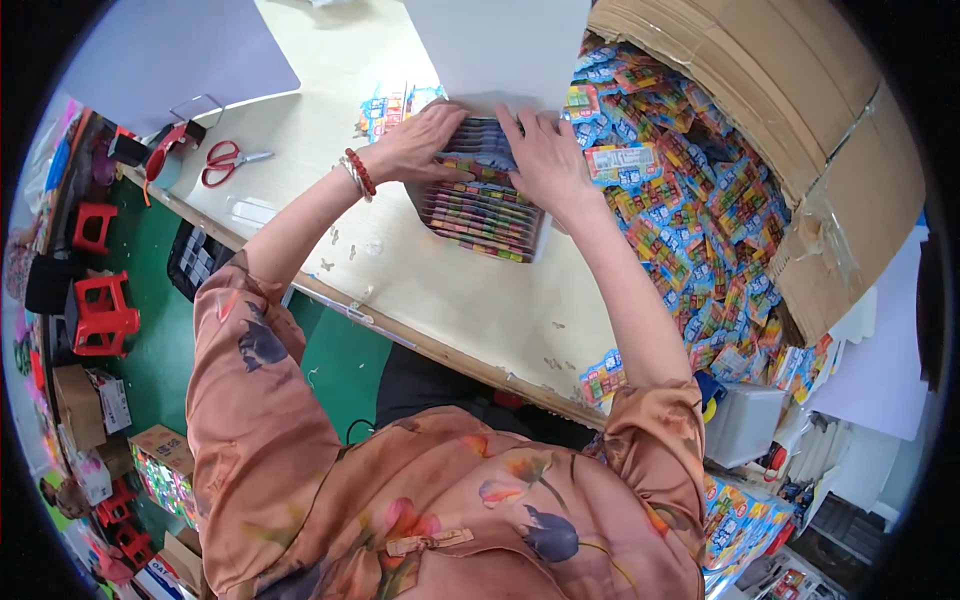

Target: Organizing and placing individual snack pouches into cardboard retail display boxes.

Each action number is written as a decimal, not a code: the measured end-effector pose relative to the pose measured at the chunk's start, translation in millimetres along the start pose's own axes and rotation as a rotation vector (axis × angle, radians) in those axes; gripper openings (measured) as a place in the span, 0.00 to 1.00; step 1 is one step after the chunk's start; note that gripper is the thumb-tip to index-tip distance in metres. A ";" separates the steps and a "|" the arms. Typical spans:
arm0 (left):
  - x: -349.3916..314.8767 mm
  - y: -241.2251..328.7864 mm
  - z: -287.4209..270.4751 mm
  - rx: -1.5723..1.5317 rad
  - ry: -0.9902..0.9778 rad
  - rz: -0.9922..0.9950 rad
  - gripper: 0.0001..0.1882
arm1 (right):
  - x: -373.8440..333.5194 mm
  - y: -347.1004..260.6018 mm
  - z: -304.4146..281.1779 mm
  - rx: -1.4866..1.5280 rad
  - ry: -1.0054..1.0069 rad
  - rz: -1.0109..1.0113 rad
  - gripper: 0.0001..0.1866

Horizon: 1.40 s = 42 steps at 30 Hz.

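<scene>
A small white box with a raised lid flap (500,45) sits on the table, holding a tight row of colourful flat packets (480,215). Over the left side of the row lies my left hand (425,143), its thumb and fingers apart, touching the packets. My right hand (550,158) rests at the box's right side, fingers stretched over the far packets near the flap. Both hands are open, pressing on the packets rather than lifting any. Part of the row is hidden under my hands. Loose packets (388,112) lie just beyond my left hand.
A large cardboard carton (730,85) opens at the right, spilling a heap of similar packets (700,200). Red-handled scissors (228,162) and a tape dispenser (165,152) lie at the table's left. Red stools (103,315) stand on the green floor. A few packets (603,378) lie near the front edge.
</scene>
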State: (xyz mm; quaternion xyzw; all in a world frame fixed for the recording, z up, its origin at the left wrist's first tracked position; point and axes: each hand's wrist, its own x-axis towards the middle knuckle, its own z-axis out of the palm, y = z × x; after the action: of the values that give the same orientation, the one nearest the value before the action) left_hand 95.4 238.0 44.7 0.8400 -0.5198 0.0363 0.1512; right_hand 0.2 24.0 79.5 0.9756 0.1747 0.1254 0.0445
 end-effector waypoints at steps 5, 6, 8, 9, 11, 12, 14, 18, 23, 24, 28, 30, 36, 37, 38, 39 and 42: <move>7.1 9.5 -9.4 -0.125 -0.033 -0.086 0.54 | 17.8 16.7 -2.1 0.016 -0.211 0.063 0.52; 6.6 7.0 -11.0 -0.204 -0.024 -0.078 0.55 | 18.9 19.1 -4.4 0.042 -0.245 0.052 0.52; 4.7 11.0 -19.0 -0.362 0.028 -0.057 0.53 | 19.8 15.7 4.1 0.016 -0.199 0.050 0.56; 7.3 8.6 -17.9 -0.363 0.030 -0.056 0.53 | 19.5 13.9 6.7 -0.016 -0.201 0.060 0.57; 11.8 3.7 -12.8 0.004 0.108 0.120 0.47 | 14.3 10.5 4.7 -0.004 -0.103 0.032 0.55; 6.1 7.8 -4.9 0.229 0.053 0.090 0.41 | 12.0 6.6 1.4 -0.002 -0.106 0.026 0.55; -2.8 15.5 4.6 0.261 0.016 -0.004 0.42 | 6.1 0.7 -8.4 -0.043 -0.013 -0.021 0.49; -3.3 25.5 1.2 0.307 -0.078 -0.118 0.44 | -11.1 4.4 -4.6 0.031 0.099 -0.017 0.39; 4.3 23.8 0.1 0.373 0.027 -0.116 0.40 | -7.5 5.5 -1.9 0.013 -0.017 0.030 0.36; 0.9 23.0 -3.8 0.316 0.105 -0.051 0.39 | -6.6 5.3 -5.7 0.015 0.008 0.021 0.36; -32.3 50.8 -11.4 -0.081 0.368 -0.449 0.39 | -29.0 1.8 -21.6 0.169 0.362 0.205 0.32; -52.2 64.9 -12.1 -0.479 0.166 -0.639 0.33 | -42.7 1.2 -26.3 0.527 -0.063 0.616 0.30; -69.5 74.4 -33.3 -0.420 -0.032 -0.451 0.19 | -93.4 -29.8 -27.6 0.764 0.039 0.682 0.34; -69.3 81.2 -42.5 -0.431 -0.087 -0.453 0.20 | -111.3 -37.4 -27.3 0.779 0.073 0.761 0.35; -68.6 90.1 -51.9 -0.443 -0.147 -0.451 0.21 | -131.8 -45.5 -20.7 0.741 0.171 0.720 0.36; -67.0 100.6 -58.7 -0.420 -0.225 -0.466 0.22 | -150.5 -55.0 -16.0 0.702 0.264 0.672 0.37; -74.6 115.0 -42.6 -0.269 -0.223 -0.460 0.21 | -154.6 -93.6 -63.5 0.717 -0.119 1.002 0.39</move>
State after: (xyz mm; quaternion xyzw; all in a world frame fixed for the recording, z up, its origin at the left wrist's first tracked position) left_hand -36.2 267.1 93.8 0.9070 -0.3294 -0.1606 0.2073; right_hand -187.5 59.8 93.1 0.8987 -0.2760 0.0101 -0.3406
